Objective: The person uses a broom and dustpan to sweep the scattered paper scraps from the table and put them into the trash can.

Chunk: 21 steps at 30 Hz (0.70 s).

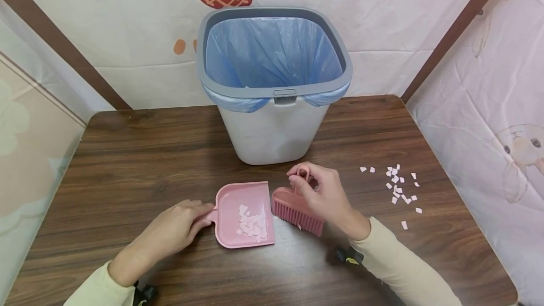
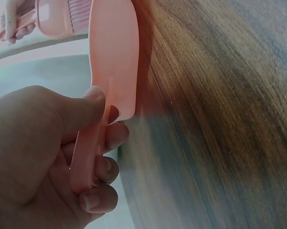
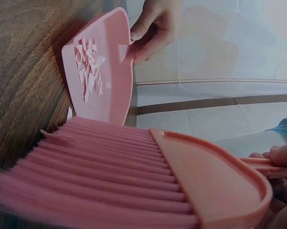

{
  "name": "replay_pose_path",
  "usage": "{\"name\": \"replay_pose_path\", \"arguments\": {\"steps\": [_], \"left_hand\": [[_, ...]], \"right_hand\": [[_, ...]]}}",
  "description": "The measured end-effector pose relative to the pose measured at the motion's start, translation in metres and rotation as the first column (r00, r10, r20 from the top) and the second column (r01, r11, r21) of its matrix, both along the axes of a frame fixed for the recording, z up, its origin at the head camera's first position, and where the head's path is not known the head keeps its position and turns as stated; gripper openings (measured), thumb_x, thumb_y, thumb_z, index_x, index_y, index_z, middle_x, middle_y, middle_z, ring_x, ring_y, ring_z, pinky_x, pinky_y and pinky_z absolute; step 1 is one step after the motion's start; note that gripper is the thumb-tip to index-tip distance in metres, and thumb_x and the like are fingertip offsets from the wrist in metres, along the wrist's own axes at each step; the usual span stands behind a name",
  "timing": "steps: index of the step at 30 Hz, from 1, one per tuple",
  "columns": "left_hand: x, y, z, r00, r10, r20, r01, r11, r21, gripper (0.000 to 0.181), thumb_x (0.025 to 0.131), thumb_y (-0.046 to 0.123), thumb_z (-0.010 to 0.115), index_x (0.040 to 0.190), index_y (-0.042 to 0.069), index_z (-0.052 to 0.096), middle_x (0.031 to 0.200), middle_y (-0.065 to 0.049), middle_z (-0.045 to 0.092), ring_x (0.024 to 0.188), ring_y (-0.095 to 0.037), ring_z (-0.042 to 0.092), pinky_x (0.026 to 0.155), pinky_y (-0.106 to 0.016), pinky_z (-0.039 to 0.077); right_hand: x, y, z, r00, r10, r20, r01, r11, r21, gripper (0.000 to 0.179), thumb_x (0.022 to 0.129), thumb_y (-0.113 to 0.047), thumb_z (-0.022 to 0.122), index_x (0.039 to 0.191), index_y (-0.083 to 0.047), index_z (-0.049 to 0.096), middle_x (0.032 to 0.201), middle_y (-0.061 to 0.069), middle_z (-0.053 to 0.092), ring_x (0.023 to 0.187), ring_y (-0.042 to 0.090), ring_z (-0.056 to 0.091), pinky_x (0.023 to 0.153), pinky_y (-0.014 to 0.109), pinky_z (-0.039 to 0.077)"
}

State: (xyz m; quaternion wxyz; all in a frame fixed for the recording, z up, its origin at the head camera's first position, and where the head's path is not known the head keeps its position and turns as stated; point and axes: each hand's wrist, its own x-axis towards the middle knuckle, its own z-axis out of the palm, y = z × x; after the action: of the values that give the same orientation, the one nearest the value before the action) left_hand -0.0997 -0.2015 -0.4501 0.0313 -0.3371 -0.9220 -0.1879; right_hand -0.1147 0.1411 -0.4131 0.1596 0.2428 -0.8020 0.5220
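My left hand (image 1: 177,225) grips the handle of a pink dustpan (image 1: 229,202), which lies on the table with its open edge facing right. White paper scraps (image 1: 252,225) sit in a loose pile inside the pan near that edge. In my right hand (image 1: 327,195) is the handle of a pink hand brush (image 1: 297,209), held just right of the pan. In the right wrist view the bristles (image 3: 110,176) point toward the tabletop, and a scrap (image 3: 69,114) shows between brush and pan. The left wrist view shows the fingers wrapped round the dustpan handle (image 2: 88,157).
A light grey bin (image 1: 272,131) with a blue liner (image 1: 276,51) stands at the back middle of the wooden table (image 1: 140,155). More paper scraps (image 1: 397,188) lie scattered on the right side. Printed cloth (image 1: 382,22) hangs behind the table and along its sides.
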Motion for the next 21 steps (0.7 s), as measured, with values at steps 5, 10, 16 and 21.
{"name": "replay_pose_path", "arguments": {"steps": [5, 10, 16, 21], "left_hand": [[-0.0001, -0.0004, -0.0001, 1.000, -0.019, -0.014, 0.018, 1.000, -0.014, 0.027, 0.089, 0.012, 0.078, 0.114, 0.003, 0.075, 0.099, -0.002, 0.073, 0.095, -0.023, 0.069, 0.085, -0.044, 0.057], [0.0004, 0.0002, 0.0008, 1.000, -0.014, -0.023, 0.014, 1.000, -0.028, 0.027, 0.089, 0.013, 0.079, 0.114, 0.004, 0.075, 0.099, -0.003, 0.072, 0.095, -0.023, 0.069, 0.084, -0.044, 0.057], [0.0015, 0.0028, 0.0019, 0.999, 0.016, -0.036, -0.018, 0.999, -0.049, 0.026, 0.089, 0.016, 0.079, 0.113, 0.006, 0.076, 0.097, -0.003, 0.072, 0.094, -0.024, 0.069, 0.082, -0.045, 0.058], [0.0025, 0.0052, 0.0019, 0.998, 0.036, -0.053, -0.039, 0.997, -0.072, 0.026, 0.090, 0.019, 0.078, 0.113, 0.007, 0.076, 0.099, -0.005, 0.072, 0.094, -0.027, 0.069, 0.080, -0.048, 0.058]], "right_hand": [[-0.0036, 0.0000, -0.0023, 0.996, -0.035, -0.080, 0.037, 0.999, 0.028, 0.010, 0.092, 0.002, 0.071, 0.088, -0.007, 0.069, 0.080, 0.004, 0.070, 0.062, 0.008, 0.054, 0.053, 0.019, 0.046], [-0.0060, -0.0001, -0.0020, 0.989, -0.068, -0.132, 0.068, 0.998, -0.006, 0.016, 0.091, 0.003, 0.072, 0.081, -0.007, 0.065, 0.086, 0.008, 0.073, 0.065, 0.010, 0.057, 0.056, 0.016, 0.047], [-0.0042, -0.0006, 0.0017, 0.971, -0.148, -0.189, 0.143, 0.989, -0.043, 0.016, 0.090, 0.004, 0.073, 0.081, -0.007, 0.064, 0.085, 0.007, 0.072, 0.066, 0.011, 0.059, 0.055, 0.016, 0.047], [0.0010, -0.0019, 0.0014, 0.953, -0.155, -0.260, 0.171, 0.985, 0.037, 0.010, 0.087, 0.001, 0.077, 0.088, -0.006, 0.070, 0.087, 0.005, 0.071, 0.073, 0.012, 0.062, 0.063, 0.018, 0.051]]}}
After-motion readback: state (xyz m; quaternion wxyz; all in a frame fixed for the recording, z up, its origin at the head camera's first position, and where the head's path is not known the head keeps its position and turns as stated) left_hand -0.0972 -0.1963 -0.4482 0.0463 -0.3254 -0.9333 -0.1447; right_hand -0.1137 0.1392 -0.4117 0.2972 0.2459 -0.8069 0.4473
